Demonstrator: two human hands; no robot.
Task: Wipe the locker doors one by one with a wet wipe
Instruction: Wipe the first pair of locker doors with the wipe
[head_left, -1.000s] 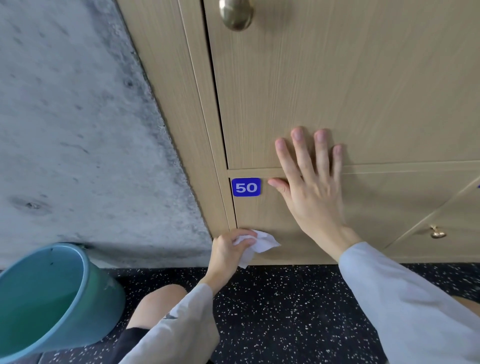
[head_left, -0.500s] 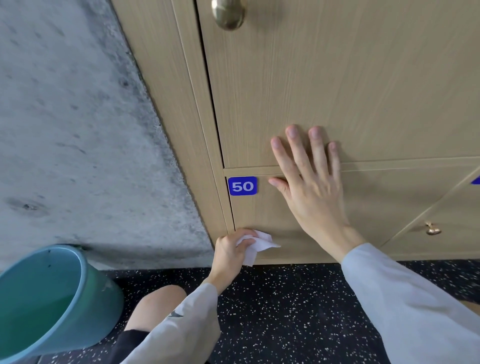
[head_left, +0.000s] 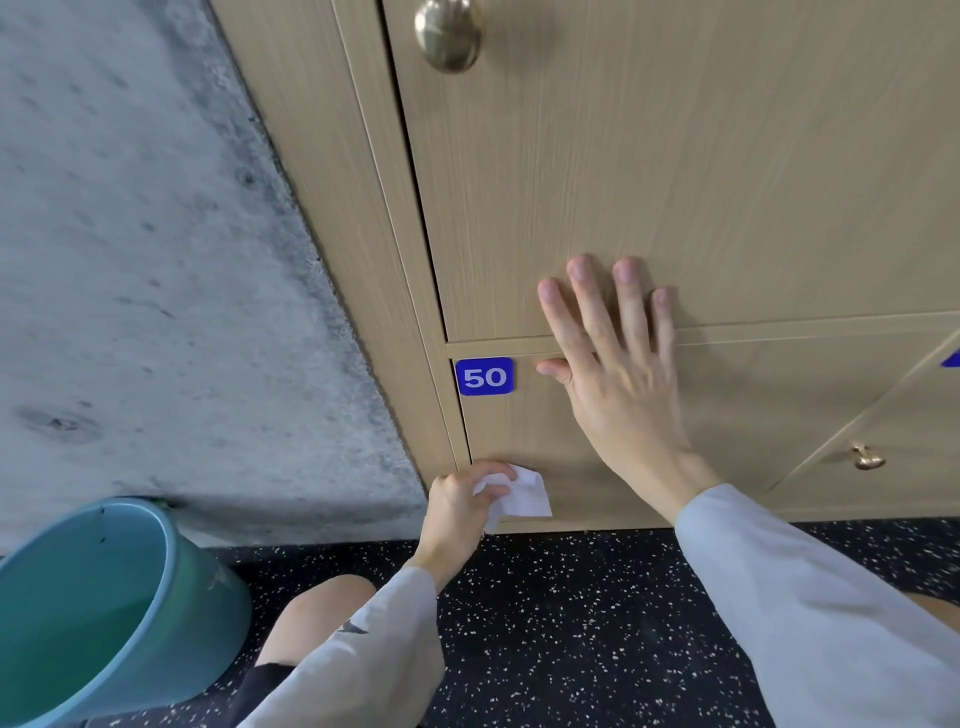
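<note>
The bottom locker door is light wood with a blue plate reading 50 at its top left. My left hand grips a white wet wipe and presses it against the door's lower left corner, close to the floor. My right hand lies flat with fingers spread across the seam between this door and the door above, holding nothing.
A teal bucket stands on the dark speckled floor at the lower left, against a rough concrete wall. A brass knob sticks out of the upper door; a smaller knob sits on the neighbouring door at right. My knee is below my left arm.
My left hand with the wipe has stayed at the door's lower left corner, shifting only slightly. My right hand stays flat on the doors.
</note>
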